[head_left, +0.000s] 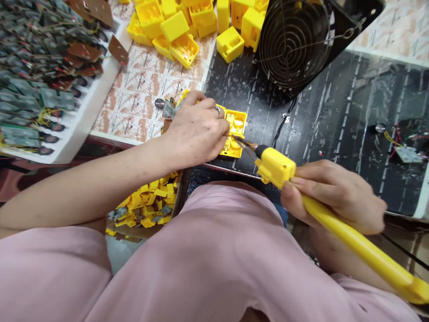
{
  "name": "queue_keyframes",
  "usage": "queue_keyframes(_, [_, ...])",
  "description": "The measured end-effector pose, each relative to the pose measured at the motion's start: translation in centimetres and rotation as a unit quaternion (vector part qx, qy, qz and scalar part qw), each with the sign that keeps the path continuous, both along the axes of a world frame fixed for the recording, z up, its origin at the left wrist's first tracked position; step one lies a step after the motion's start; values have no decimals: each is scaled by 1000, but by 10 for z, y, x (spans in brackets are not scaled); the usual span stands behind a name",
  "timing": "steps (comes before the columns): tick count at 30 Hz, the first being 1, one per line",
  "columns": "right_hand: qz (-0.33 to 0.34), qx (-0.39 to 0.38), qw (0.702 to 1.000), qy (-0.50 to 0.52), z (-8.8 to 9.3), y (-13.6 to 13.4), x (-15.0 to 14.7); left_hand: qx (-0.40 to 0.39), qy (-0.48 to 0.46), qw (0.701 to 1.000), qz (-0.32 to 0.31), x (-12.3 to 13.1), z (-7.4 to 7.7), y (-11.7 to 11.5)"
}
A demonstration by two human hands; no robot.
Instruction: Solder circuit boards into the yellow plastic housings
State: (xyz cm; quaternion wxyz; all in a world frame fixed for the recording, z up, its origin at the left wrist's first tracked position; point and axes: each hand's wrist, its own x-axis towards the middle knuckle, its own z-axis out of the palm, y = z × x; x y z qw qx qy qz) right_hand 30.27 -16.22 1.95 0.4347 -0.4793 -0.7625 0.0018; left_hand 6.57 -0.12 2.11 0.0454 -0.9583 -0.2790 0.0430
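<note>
My right hand grips a yellow soldering iron with a long yellow handle. Its narrow tip points left, at or just over a small open yellow plastic case on the black mat. I cannot tell whether the tip touches it. My left hand is closed over the left part of the case, fingers curled, hiding much of it. A small circuit board with thin wires and a round black part lie just beyond my left wrist.
Yellow cases are heaped at the back, beside a black fan with a wire grille. A white foam tray of circuit boards stands left. Another wired board lies right. Below the bench edge, a box holds yellow pieces.
</note>
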Motion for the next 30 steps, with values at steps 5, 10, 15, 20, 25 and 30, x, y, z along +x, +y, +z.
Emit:
queue_keyframes(5, [-26, 13, 998, 50, -14, -6, 9, 25, 12, 1000, -14, 1, 3, 0])
queue_keyframes(10, [-61, 52, 994, 77, -27, -5, 10, -2, 27, 1000, 7, 3, 5, -1])
queue_keyframes(15, [-114, 40, 991, 61, -25, -10, 7, -8, 1, 1000, 8, 2, 4, 0])
queue_keyframes(20, [-110, 36, 991, 69, -20, -8, 3, -16, 9, 1000, 11, 2, 5, -1])
queue_keyframes(25, [-109, 28, 992, 60, -21, -3, 2, -53, 3, 998, 31, 4, 5, 0])
queue_keyframes(30, [-113, 57, 992, 25, -32, -9, 21, -93, -80, 992, -2, -24, 21, 21])
